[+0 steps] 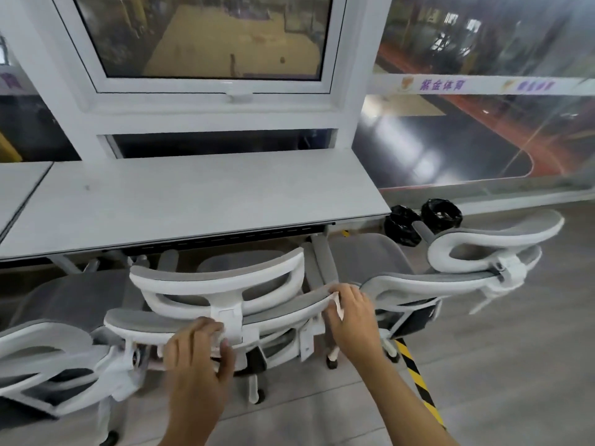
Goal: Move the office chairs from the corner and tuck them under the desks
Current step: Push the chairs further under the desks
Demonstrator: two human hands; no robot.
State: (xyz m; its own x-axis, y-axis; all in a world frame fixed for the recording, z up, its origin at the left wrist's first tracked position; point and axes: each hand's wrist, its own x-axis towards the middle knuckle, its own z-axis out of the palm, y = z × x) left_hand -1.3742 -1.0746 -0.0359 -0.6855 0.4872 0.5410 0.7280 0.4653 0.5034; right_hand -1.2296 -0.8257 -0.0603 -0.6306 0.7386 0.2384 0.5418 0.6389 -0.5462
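A white-framed office chair with grey mesh (222, 284) stands in front of me, its seat partly under the white desk (193, 194). My left hand (196, 352) grips the top rim of its backrest beside the headrest post. My right hand (349, 312) grips the right end of the same rim. A second chair (476, 252) stands to the right, beyond the desk's end. A third chair (58, 362) stands at the left, with its seat toward the desk.
A white window frame (206, 101) rises behind the desk. Two bins with black bags (421, 220) sit on the floor by the glass wall. A yellow-black striped strip (418, 384) runs along the grey floor at my right. Another desk (19, 181) adjoins at the left.
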